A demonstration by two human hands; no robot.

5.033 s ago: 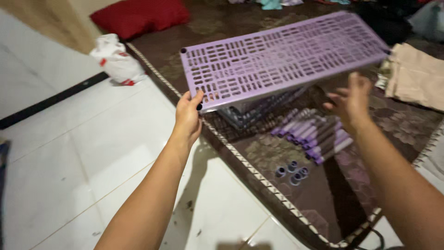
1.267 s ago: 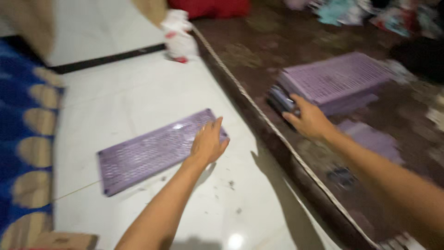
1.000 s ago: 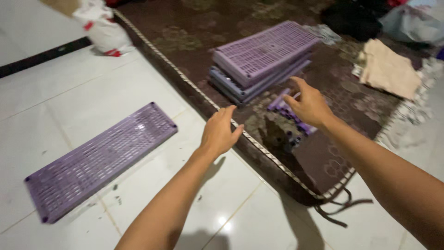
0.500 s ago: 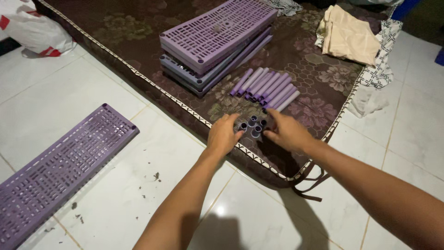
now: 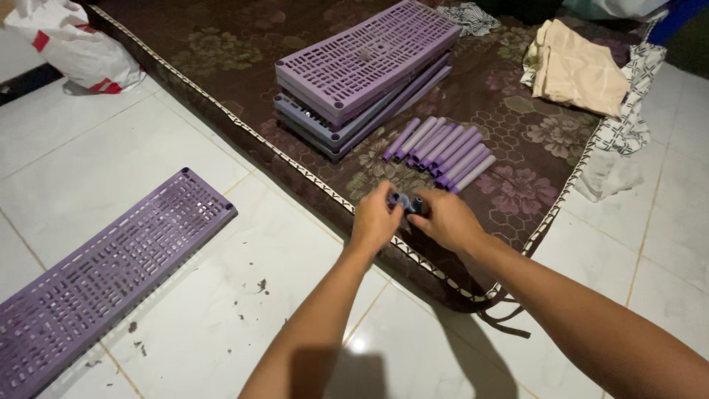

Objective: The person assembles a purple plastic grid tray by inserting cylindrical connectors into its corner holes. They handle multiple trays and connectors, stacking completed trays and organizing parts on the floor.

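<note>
My left hand [image 5: 374,220] and my right hand [image 5: 445,219] meet over a small cluster of purple plastic caps [image 5: 408,202] on the brown patterned mat [image 5: 221,66], near its edge. Both hands curl around the caps and grip them. Just beyond lies a row of purple tubes [image 5: 442,152]. A stack of purple slotted shelf panels [image 5: 363,70] sits farther back on the mat. One single purple shelf panel [image 5: 111,270] lies flat on the white tile floor to my left.
A white plastic bag with red marks [image 5: 74,48] lies at the top left. Folded beige cloth [image 5: 574,70] and a checked cloth [image 5: 628,111] rest on the mat's right side. Dirt specks dot the tiles [image 5: 258,284].
The hands have closed in from either side of the caps and now grip them. Earlier, the left hand laid the single shelf panel on the floor.
</note>
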